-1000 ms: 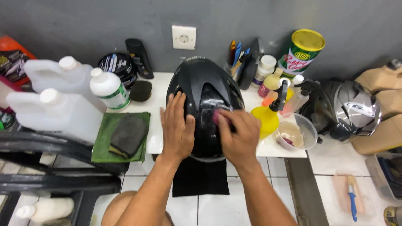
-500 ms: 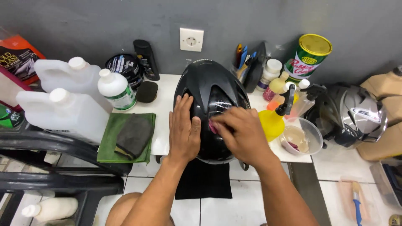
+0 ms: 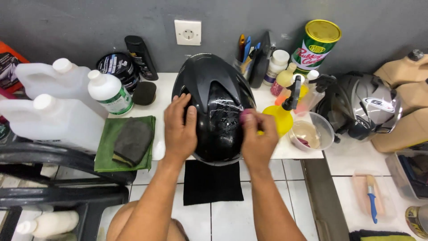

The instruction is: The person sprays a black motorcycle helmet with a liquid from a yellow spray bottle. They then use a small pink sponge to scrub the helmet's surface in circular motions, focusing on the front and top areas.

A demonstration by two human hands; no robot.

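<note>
Black helmet (image 3: pixel 214 107) sits on the white counter (image 3: pixel 162 89). Left hand (image 3: pixel 179 127) lies flat, fingers spread, on its left flank. Right hand (image 3: pixel 257 138) pinches a small pink pad (image 3: pixel 245 116) against the shell's right side.

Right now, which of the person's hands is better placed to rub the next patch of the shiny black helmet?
The right hand, probably. It pinches a small pink pad against the black helmet, beside the smeared patch. The left hand lies flat on the shell's other side, apparently steadying it, and holds nothing.
</note>
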